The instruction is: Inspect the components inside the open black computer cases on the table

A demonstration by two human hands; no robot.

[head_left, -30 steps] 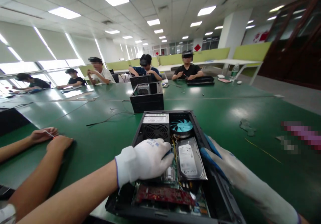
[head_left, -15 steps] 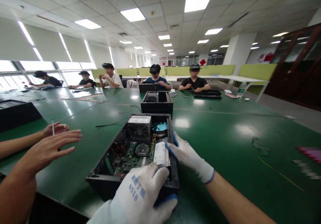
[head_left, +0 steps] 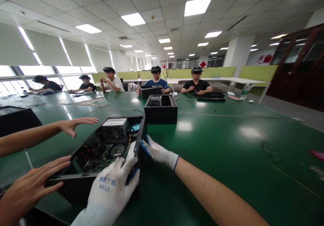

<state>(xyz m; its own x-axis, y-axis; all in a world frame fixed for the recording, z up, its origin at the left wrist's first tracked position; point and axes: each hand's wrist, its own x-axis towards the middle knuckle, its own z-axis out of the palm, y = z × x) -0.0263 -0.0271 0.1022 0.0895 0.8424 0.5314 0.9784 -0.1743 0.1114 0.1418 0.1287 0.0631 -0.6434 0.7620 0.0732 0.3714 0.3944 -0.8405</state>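
Case (head_left: 78,189) farther left, against right hand (head_left: 159,151)

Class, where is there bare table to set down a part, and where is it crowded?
Free: the green tabletop between the right forearm and the yellow strand, reaching toward the middle case. Crowded: around the near computer case, with the left hand and a co-worker's hands.

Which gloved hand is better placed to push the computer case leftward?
Probably the right hand: its fingers are at the outer right wall of the computer case, while the left hand is over the near edge.
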